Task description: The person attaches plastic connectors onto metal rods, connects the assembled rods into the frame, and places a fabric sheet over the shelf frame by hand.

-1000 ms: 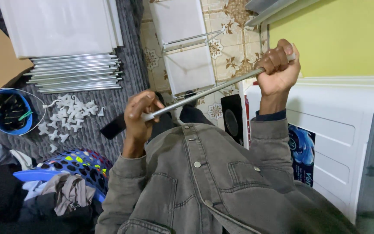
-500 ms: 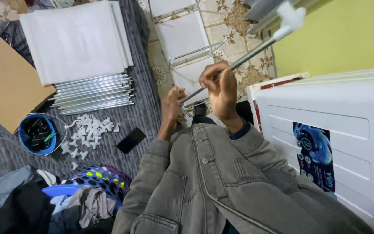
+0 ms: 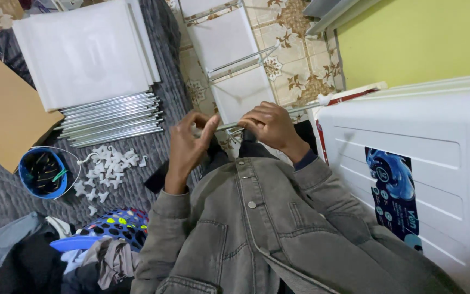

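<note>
1. A thin metal rod [image 3: 300, 109] runs nearly level in front of the person's chest, its far end, tipped with a white plastic connector [image 3: 323, 100], reaching toward the corner of a white appliance [image 3: 409, 136].
2. The right hand [image 3: 270, 126] curls over the rod near its middle, fingers bent and closed around it, knuckles up.
3. The left hand [image 3: 187, 142] is at the rod's near end, thumb and forefinger pinched on the tip, the other fingers loosely spread; whether they press firmly cannot be told.
4. Both arms wear the sleeves of a grey denim jacket [image 3: 262, 228], which fills the lower middle of the view.
5. Just beyond the hands, on patterned floor tiles [image 3: 300, 71], lie white panels [image 3: 229, 60] joined by more rods.
6. Further left, on a grey rug [image 3: 137, 174], a bundle of metal rods [image 3: 110, 120] lies beside a stack of white sheets [image 3: 88, 51].
7. Below the bundle is a scatter of small white connectors [image 3: 107, 166], and near them a blue tub [image 3: 42, 173].
8. A brown cardboard sheet [image 3: 4, 114] lies at the left edge.
9. At lower left, a blue perforated basket [image 3: 112, 227] holds crumpled clothes.
10. A yellow-green wall [image 3: 414, 38] rises behind the appliance.
</note>
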